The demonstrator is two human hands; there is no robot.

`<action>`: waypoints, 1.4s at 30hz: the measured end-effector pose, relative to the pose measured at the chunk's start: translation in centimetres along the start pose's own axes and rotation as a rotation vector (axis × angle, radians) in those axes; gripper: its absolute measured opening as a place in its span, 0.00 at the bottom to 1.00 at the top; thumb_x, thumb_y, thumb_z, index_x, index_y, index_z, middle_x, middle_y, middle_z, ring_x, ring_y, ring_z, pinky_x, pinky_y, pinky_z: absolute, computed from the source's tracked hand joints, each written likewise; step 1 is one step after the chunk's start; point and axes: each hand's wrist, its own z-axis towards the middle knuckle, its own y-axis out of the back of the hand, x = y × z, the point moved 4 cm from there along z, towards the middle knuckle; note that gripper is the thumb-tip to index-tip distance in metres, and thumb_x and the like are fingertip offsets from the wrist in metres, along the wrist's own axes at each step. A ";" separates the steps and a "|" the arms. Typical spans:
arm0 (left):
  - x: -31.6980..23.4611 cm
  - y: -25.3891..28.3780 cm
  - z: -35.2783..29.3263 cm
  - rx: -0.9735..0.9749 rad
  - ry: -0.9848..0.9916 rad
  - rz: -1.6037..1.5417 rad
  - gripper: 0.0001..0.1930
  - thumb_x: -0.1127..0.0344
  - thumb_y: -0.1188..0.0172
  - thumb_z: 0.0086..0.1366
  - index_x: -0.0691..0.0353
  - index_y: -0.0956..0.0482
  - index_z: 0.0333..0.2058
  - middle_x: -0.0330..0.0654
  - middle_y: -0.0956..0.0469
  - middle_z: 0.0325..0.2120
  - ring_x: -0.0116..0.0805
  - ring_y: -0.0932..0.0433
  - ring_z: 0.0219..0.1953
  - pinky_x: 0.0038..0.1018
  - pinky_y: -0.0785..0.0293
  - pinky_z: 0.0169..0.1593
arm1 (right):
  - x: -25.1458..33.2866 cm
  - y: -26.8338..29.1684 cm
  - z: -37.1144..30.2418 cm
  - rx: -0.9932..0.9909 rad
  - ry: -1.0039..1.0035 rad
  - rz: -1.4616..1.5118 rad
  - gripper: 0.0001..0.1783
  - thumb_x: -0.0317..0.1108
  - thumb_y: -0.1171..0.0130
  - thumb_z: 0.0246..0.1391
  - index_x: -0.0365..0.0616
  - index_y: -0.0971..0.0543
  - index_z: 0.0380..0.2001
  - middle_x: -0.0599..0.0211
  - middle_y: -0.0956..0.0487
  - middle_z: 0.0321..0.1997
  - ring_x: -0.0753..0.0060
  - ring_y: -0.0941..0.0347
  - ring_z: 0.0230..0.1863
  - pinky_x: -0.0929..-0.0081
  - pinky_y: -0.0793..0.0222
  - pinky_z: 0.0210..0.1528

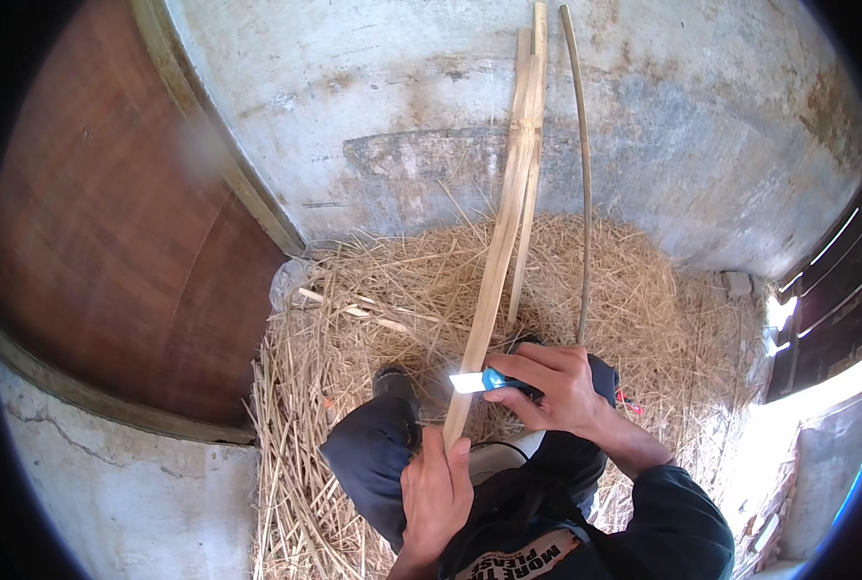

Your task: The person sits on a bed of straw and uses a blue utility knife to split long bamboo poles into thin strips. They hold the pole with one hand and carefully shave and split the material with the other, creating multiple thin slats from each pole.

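Note:
My left hand [436, 493] is closed around the near end of a long, flat bamboo strip [490, 283], which slants up and away from me toward the wall. In my right hand [557, 389] is a blue utility knife [497, 378], gripped by its handle. Its bright blade [467, 383] lies across the strip, a little beyond my left hand. Whether the edge bites into the bamboo cannot be made out.
Other bamboo strips [539, 39] and a thin stick [582, 126] lean on the stained wall [431, 97]. Straw [634, 280] covers the floor around my legs. A brown wooden door panel [122, 242] stands at the left, dark slats [832, 290] at the right.

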 end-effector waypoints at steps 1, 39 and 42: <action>0.0 0.0 0.0 -0.001 0.009 0.003 0.15 0.58 0.50 0.83 0.67 0.30 0.45 0.66 0.22 0.26 0.74 0.21 0.30 0.59 0.29 0.34 | -0.1 -0.1 0.0 0.005 0.000 -0.001 0.21 0.44 0.21 0.53 0.47 0.13 0.47 0.72 0.24 0.24 0.67 0.25 0.19 0.68 0.32 0.21; 7.3 -1.3 -8.0 0.312 0.300 0.110 0.18 0.54 0.43 0.80 0.67 0.19 0.50 0.58 0.17 0.29 0.49 0.19 0.32 0.44 0.24 0.39 | -22.4 8.4 1.8 -0.348 -0.648 -0.125 0.23 0.53 0.43 0.74 0.45 0.11 0.50 0.72 0.18 0.30 0.82 0.28 0.31 0.73 0.34 0.33; 8.0 -0.8 -6.9 0.380 0.280 -0.070 0.18 0.53 0.48 0.82 0.65 0.22 0.47 0.59 0.18 0.30 0.57 0.18 0.36 0.49 0.23 0.40 | -22.6 8.0 0.0 -0.342 -0.662 0.028 0.22 0.51 0.44 0.76 0.46 0.13 0.49 0.73 0.19 0.33 0.81 0.28 0.37 0.73 0.34 0.40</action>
